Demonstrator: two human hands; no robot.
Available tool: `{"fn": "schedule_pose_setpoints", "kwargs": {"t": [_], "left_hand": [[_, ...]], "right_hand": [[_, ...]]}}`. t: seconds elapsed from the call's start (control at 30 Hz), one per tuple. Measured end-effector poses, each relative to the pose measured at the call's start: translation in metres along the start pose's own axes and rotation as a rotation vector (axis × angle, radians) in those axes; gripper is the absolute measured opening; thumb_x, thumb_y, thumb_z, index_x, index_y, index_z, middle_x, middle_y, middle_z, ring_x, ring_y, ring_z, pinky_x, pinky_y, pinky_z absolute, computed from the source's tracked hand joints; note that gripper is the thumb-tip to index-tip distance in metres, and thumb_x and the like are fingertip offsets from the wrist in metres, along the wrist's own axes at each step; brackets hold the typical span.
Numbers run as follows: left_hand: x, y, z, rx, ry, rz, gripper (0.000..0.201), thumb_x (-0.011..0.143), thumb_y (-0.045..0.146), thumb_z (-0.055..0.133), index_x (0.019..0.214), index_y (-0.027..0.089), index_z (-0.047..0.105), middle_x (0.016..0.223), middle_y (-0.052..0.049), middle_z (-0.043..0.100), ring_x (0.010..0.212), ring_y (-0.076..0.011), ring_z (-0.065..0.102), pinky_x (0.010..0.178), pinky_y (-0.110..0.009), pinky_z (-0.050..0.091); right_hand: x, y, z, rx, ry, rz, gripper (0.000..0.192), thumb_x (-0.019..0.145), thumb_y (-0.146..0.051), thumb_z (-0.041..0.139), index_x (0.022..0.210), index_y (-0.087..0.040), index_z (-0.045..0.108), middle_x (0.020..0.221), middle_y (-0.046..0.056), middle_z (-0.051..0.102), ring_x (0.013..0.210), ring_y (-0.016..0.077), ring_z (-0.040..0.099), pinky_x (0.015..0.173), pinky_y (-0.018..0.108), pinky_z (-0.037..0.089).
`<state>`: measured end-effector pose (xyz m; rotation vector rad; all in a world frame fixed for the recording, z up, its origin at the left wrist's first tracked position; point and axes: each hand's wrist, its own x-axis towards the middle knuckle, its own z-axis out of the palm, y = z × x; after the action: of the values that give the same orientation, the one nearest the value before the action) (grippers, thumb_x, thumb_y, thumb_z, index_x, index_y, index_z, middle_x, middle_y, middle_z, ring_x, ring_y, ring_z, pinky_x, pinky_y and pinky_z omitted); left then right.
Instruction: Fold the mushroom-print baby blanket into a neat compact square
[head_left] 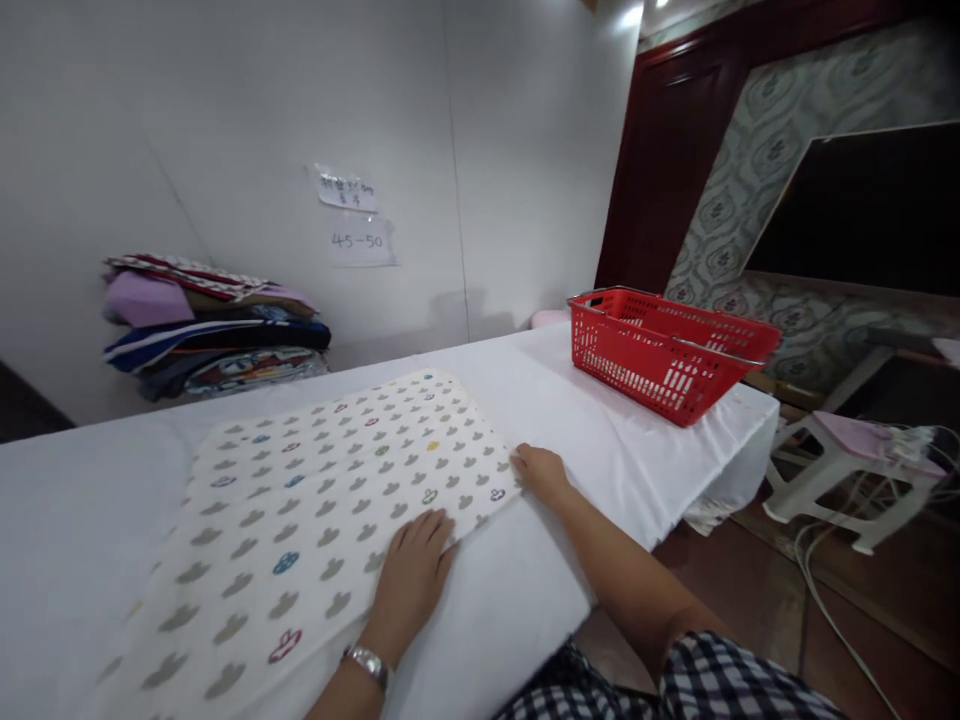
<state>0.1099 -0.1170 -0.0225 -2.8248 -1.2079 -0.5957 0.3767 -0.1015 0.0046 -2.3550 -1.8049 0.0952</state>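
Both hands lie flat and open on the patterned cloth [330, 490]: left hand [411, 575] on its near edge, right hand [540, 472] at the near right corner. Cloth is spread smooth on the bench [615, 450], no fold made yet. Right of the cloth stands a red basket [667, 355]; behind it, stacked fabrics [214, 325].
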Motion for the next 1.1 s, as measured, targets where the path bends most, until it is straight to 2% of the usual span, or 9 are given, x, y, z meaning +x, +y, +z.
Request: {"fn": "schedule_pose_setpoints", "kwargs": {"t": [0.17,0.27,0.53,0.7,0.87,1.0,1.1], "left_hand": [[-0.005,0.009,-0.008,-0.019,-0.053,-0.024,0.033,0.089,0.024,0.040,0.117,0.022,0.059,0.125,-0.006,0.059,0.118,-0.0226,0.051,0.100,-0.043,0.039],[-0.007,0.012,-0.013,-0.017,-0.079,-0.039,0.034,0.088,0.020,0.039,0.116,0.022,0.059,0.126,-0.005,0.059,0.118,-0.0223,0.051,0.100,-0.043,0.039],[-0.018,0.005,-0.025,0.002,-0.149,-0.075,0.059,0.072,-0.002,0.035,0.122,0.020,0.057,0.132,-0.004,0.054,0.123,-0.0200,0.047,0.103,-0.040,0.038],[-0.046,-0.018,-0.032,0.057,-0.118,-0.149,0.062,0.071,-0.002,0.034,0.125,0.020,0.056,0.132,-0.004,0.054,0.123,-0.0212,0.047,0.104,-0.041,0.038],[-0.081,-0.056,-0.050,0.204,-0.128,-0.271,0.063,0.067,-0.002,0.036,0.121,0.021,0.059,0.131,-0.003,0.055,0.122,-0.0207,0.049,0.103,-0.038,0.039],[-0.111,-0.083,-0.072,0.304,-0.143,-0.421,0.067,0.064,-0.003,0.036,0.120,0.024,0.060,0.128,0.000,0.058,0.119,-0.0194,0.052,0.102,-0.036,0.041],[-0.129,-0.087,-0.084,0.299,-0.167,-0.467,0.063,0.065,0.001,0.037,0.116,0.027,0.064,0.121,0.002,0.063,0.113,-0.0203,0.057,0.099,-0.037,0.044]], "right_hand": [[0.003,0.023,-0.007,0.025,0.046,0.064,0.035,0.095,-0.040,0.031,0.113,-0.024,0.056,0.099,0.006,0.069,0.091,0.0189,0.062,0.069,0.026,0.036],[0.002,0.032,-0.005,0.010,0.006,0.040,0.034,0.095,-0.041,0.033,0.110,-0.023,0.058,0.097,0.006,0.069,0.091,0.0195,0.062,0.069,0.026,0.036],[-0.011,0.031,-0.004,0.016,-0.004,0.021,0.036,0.094,-0.043,0.034,0.113,-0.021,0.055,0.100,0.008,0.067,0.092,0.0195,0.061,0.071,0.027,0.037],[-0.017,0.025,-0.007,0.006,-0.022,-0.020,0.030,0.095,-0.036,0.033,0.110,-0.022,0.055,0.101,0.006,0.068,0.092,0.0199,0.061,0.070,0.027,0.037],[-0.016,0.026,-0.006,0.004,-0.035,-0.085,0.030,0.095,-0.032,0.031,0.112,-0.023,0.053,0.102,0.006,0.068,0.093,0.0204,0.061,0.071,0.028,0.038],[-0.013,0.036,-0.011,0.031,-0.012,-0.126,0.036,0.095,-0.033,0.029,0.124,-0.023,0.049,0.104,0.006,0.068,0.094,0.0206,0.062,0.074,0.028,0.040],[-0.013,0.045,-0.015,0.045,0.056,-0.108,0.043,0.095,-0.035,0.026,0.132,-0.021,0.044,0.107,0.008,0.067,0.098,0.0222,0.062,0.078,0.030,0.042]]}}
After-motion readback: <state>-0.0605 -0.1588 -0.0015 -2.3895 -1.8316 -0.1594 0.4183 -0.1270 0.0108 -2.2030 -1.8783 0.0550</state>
